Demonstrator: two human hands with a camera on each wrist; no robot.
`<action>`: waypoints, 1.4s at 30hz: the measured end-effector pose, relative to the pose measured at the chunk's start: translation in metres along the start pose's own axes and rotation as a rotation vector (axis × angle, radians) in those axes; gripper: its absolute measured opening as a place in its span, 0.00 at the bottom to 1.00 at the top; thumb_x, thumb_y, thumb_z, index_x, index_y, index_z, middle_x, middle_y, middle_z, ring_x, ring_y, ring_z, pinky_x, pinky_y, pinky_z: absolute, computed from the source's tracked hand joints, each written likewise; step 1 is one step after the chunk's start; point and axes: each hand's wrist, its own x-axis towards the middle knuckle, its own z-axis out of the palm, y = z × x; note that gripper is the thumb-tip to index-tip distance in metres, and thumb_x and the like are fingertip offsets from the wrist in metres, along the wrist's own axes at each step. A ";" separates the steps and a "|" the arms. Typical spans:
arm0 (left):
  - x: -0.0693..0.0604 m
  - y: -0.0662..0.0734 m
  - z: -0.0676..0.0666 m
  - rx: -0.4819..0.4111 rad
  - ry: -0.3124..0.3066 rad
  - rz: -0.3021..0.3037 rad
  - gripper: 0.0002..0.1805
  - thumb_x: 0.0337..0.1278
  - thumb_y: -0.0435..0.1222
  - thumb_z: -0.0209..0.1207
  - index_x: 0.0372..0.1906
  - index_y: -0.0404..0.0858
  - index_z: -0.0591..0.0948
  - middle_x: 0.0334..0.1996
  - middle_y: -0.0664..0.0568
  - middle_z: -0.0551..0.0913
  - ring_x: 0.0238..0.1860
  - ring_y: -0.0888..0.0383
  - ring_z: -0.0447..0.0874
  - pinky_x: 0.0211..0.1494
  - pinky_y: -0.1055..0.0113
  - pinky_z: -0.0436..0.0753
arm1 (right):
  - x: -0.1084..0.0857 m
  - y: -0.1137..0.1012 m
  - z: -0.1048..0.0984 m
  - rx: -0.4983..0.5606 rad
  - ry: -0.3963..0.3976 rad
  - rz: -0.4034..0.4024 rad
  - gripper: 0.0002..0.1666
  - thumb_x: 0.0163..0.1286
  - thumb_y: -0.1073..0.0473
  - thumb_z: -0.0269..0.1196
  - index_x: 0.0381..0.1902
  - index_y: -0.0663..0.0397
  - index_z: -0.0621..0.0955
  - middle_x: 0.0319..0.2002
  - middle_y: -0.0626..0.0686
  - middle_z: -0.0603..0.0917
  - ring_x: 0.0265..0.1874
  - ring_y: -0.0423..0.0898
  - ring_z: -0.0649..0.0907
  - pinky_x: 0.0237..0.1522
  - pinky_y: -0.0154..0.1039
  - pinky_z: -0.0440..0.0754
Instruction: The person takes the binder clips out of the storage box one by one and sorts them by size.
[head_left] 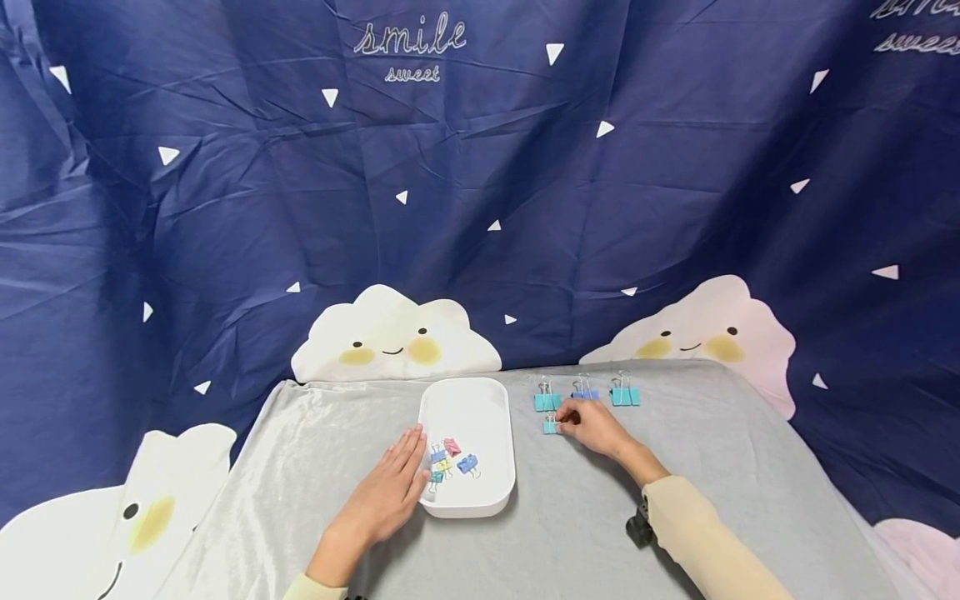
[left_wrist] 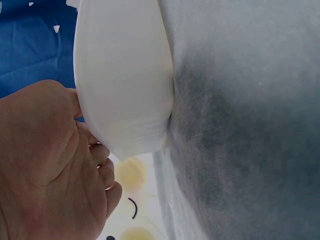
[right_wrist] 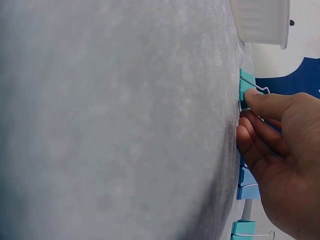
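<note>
A small teal binder clip (head_left: pixel 550 426) stands on the grey cloth, its right edge between the thumb and fingertips of my right hand (head_left: pixel 592 425). Just behind it is a larger teal binder clip (head_left: pixel 547 402). A blue binder clip (head_left: pixel 594 394) shows partly behind the right hand, and another teal binder clip (head_left: pixel 625 397) stands to its right. My left hand (head_left: pixel 386 487) lies with straight fingers along the left rim of a white plastic box (head_left: pixel 480 500). In the left wrist view, those fingers touch the side of the box (left_wrist: pixel 125 75).
Inside the box lie several small binder clips, among them a pink clip (head_left: pixel 452 447), a blue clip (head_left: pixel 468 464) and a yellow clip (head_left: pixel 444 466). Grey cloth (head_left: pixel 570 542) covers the table. A dark blue curtain (head_left: pixel 480 167) hangs behind it.
</note>
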 end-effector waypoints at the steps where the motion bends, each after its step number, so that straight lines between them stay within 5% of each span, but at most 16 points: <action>1: 0.000 0.000 0.000 0.000 -0.001 0.000 0.33 0.87 0.45 0.44 0.84 0.32 0.59 0.86 0.42 0.55 0.87 0.44 0.52 0.89 0.44 0.58 | 0.000 0.000 0.000 0.001 0.002 -0.001 0.05 0.67 0.67 0.74 0.36 0.54 0.87 0.34 0.47 0.88 0.33 0.38 0.83 0.36 0.32 0.84; 14: 0.000 0.000 -0.002 0.009 -0.004 -0.003 0.33 0.87 0.44 0.44 0.84 0.31 0.59 0.86 0.42 0.55 0.87 0.43 0.53 0.89 0.45 0.57 | 0.004 -0.006 -0.005 -0.016 0.012 -0.013 0.06 0.67 0.67 0.73 0.41 0.57 0.87 0.37 0.50 0.89 0.34 0.39 0.85 0.38 0.35 0.85; 26: -0.001 -0.002 0.000 0.016 0.018 0.008 0.34 0.87 0.44 0.45 0.84 0.30 0.58 0.86 0.41 0.55 0.87 0.42 0.53 0.89 0.46 0.56 | 0.029 -0.049 -0.031 -0.077 0.013 -0.108 0.10 0.70 0.65 0.72 0.49 0.57 0.88 0.46 0.54 0.90 0.40 0.47 0.88 0.45 0.45 0.88; 35: -0.001 -0.004 0.002 0.016 0.034 0.016 0.34 0.86 0.44 0.46 0.83 0.29 0.59 0.86 0.40 0.56 0.86 0.41 0.55 0.89 0.45 0.58 | 0.048 -0.097 -0.040 -0.090 -0.113 -0.251 0.08 0.73 0.63 0.71 0.48 0.54 0.87 0.46 0.55 0.89 0.42 0.50 0.89 0.46 0.49 0.91; 42: 0.000 -0.004 0.002 0.012 0.028 0.017 0.34 0.86 0.45 0.45 0.84 0.30 0.58 0.86 0.41 0.56 0.86 0.42 0.54 0.89 0.45 0.58 | 0.062 -0.125 -0.031 -0.140 -0.223 -0.343 0.10 0.73 0.64 0.70 0.50 0.54 0.87 0.48 0.53 0.88 0.43 0.48 0.89 0.44 0.36 0.90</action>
